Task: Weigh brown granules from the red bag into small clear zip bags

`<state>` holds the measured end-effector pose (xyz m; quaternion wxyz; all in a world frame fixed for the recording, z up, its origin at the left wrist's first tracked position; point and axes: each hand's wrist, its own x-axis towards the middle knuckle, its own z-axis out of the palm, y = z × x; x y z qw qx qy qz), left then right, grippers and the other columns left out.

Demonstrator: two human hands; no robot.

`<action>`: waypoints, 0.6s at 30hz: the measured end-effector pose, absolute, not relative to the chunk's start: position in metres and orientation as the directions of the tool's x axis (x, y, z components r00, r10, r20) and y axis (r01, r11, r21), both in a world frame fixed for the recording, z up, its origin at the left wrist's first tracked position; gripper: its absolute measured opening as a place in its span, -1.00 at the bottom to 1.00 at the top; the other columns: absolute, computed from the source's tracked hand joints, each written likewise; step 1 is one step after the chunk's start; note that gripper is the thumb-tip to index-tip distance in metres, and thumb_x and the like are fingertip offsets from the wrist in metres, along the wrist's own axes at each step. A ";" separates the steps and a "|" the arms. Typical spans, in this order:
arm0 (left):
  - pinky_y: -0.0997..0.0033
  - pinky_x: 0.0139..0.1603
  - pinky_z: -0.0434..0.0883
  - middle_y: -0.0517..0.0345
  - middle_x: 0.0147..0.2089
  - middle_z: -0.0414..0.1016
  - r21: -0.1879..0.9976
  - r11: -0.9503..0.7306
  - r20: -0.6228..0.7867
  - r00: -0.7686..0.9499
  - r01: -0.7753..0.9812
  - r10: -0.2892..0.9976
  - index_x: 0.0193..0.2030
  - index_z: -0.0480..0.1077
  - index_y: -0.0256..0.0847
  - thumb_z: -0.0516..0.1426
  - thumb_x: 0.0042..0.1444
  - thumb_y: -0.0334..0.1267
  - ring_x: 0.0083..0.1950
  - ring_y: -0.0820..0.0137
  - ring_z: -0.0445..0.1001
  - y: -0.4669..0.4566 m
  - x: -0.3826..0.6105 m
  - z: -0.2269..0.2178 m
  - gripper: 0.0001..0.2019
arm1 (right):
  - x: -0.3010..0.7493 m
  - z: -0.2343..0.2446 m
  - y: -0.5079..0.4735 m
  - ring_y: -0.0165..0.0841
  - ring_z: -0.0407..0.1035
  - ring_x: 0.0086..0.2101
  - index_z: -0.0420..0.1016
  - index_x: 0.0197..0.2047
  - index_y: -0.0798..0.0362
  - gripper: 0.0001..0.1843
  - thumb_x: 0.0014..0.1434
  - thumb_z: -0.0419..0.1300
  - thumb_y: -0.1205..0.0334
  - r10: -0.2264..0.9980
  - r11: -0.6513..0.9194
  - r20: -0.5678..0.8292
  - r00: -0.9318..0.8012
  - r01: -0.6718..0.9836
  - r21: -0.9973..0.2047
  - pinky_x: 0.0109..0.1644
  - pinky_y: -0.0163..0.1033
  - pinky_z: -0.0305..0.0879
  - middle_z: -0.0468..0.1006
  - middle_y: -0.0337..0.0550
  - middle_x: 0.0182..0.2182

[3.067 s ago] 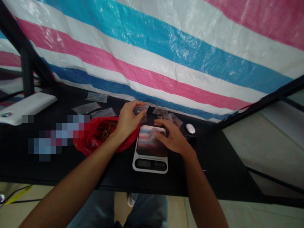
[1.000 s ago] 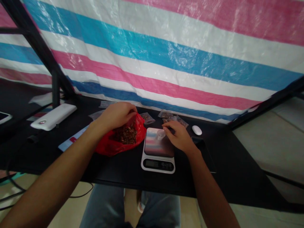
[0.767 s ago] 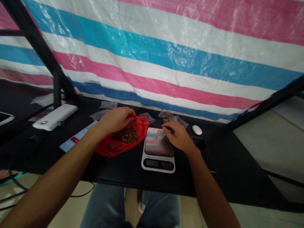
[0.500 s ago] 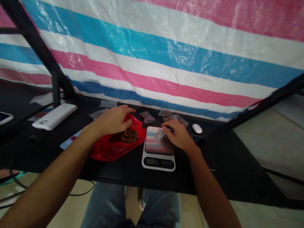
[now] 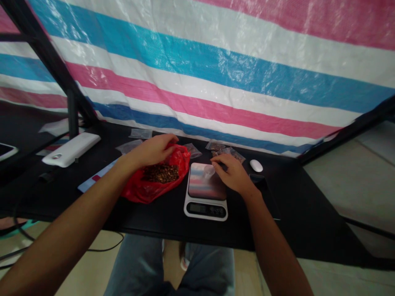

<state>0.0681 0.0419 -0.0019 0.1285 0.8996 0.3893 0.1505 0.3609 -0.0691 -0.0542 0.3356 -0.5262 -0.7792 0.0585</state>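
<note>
A red plastic bag (image 5: pixel 140 191) lies wide open on the black table, with a heap of small brown, seed-like pieces (image 5: pixel 163 173) inside. My left hand (image 5: pixel 157 150) is closed at the bag's far rim, thumb and fingers on the red plastic. A white digital kitchen scale (image 5: pixel 205 209) stands to the right of the bag. On its shiny plate is a small clear cup (image 5: pixel 209 172). My right hand (image 5: pixel 230 172) is over the plate's right edge, thumb and index finger together close beside the cup. What those fingertips hold, if anything, is too small to make out.
Small clear bags with brown contents (image 5: pixel 228 153) lie behind the scale. Flat clear bags (image 5: pixel 141 133) are at the back left. A white mouse (image 5: pixel 256 166) and a dark phone-like slab (image 5: pixel 268 197) sit right. A white device (image 5: pixel 72 150) is left. Striped sheeting (image 5: pixel 197 82) hangs behind.
My left hand has shifted slightly up and left; the bag's far rim has risen with it, and more brown pieces show. My right hand stays nearly still beside the cup.
</note>
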 end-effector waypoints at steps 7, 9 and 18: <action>0.09 0.18 0.47 -0.12 0.04 0.56 0.262 -0.731 0.028 0.752 0.630 0.659 -0.02 0.53 -0.21 0.05 0.25 -0.30 0.05 0.10 0.56 -0.007 0.053 -0.004 -0.73 | 0.362 -0.054 -0.069 -0.12 0.56 -0.06 0.62 -0.10 -0.01 -0.81 0.39 0.16 0.25 0.854 0.438 0.478 -0.206 0.782 -0.444 0.12 0.04 0.44 0.71 -0.03 -0.14; 0.05 0.21 0.47 -0.18 0.16 0.53 0.248 -0.697 -0.126 0.736 0.673 0.665 0.14 0.54 -0.21 0.14 0.21 -0.29 0.11 0.05 0.57 -0.009 0.050 -0.013 -0.63 | 0.362 -0.055 -0.069 -0.12 0.56 -0.08 0.63 -0.11 0.01 -0.81 0.38 0.16 0.26 0.852 0.443 0.477 -0.215 0.781 -0.440 0.10 0.03 0.44 0.72 -0.02 -0.14; 0.19 0.11 0.49 -0.11 0.01 0.68 0.315 -0.679 -0.150 0.741 0.664 0.655 -0.02 0.62 -0.22 0.18 0.22 -0.38 0.03 0.08 0.64 0.006 0.052 -0.022 -0.75 | 0.362 -0.055 -0.069 -0.13 0.55 -0.08 0.63 -0.12 0.00 -0.82 0.37 0.16 0.27 0.854 0.444 0.473 -0.217 0.777 -0.445 0.11 0.04 0.45 0.71 -0.03 -0.15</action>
